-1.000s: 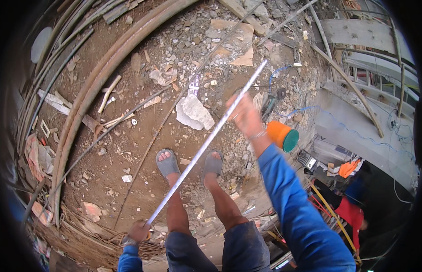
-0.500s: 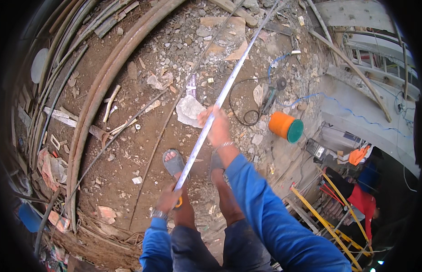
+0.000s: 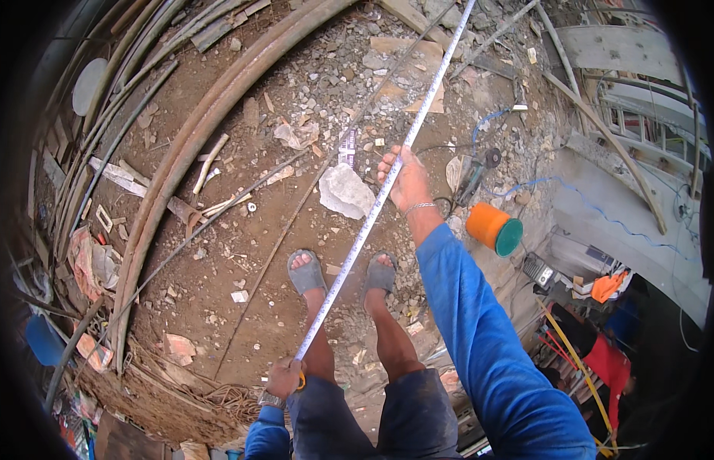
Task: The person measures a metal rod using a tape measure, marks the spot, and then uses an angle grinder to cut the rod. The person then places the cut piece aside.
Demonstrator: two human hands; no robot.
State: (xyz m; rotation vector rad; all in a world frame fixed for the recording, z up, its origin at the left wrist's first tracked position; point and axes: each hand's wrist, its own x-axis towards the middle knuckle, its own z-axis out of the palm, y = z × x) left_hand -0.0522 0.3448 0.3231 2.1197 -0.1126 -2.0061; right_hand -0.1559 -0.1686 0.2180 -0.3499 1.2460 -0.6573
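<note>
A long white tape measure blade (image 3: 348, 257) runs diagonally from near my thighs to the top edge of the view. At its lower end my left hand (image 3: 282, 379) is closed around the tape measure's case (image 3: 301, 381), of which only a bit of yellow-orange shows. Farther out, my right hand (image 3: 407, 182) grips the blade, fingers curled about it. The far end of the blade lies out of view. A pale chunk of stone (image 3: 345, 192) lies on the ground just left of the right hand.
A thin rod (image 3: 284, 236) lies on the dirt left of the blade, beyond it long curved pipes (image 3: 190, 123). Right of my right hand are an angle grinder (image 3: 473, 180) with a cord and an orange-and-green container (image 3: 493, 229). A person in red (image 3: 608, 368) is at lower right.
My right hand has moved outward and right along with the blade, and my left hand has dropped nearer my body. More blade shows between the hands. The view has shifted slightly.
</note>
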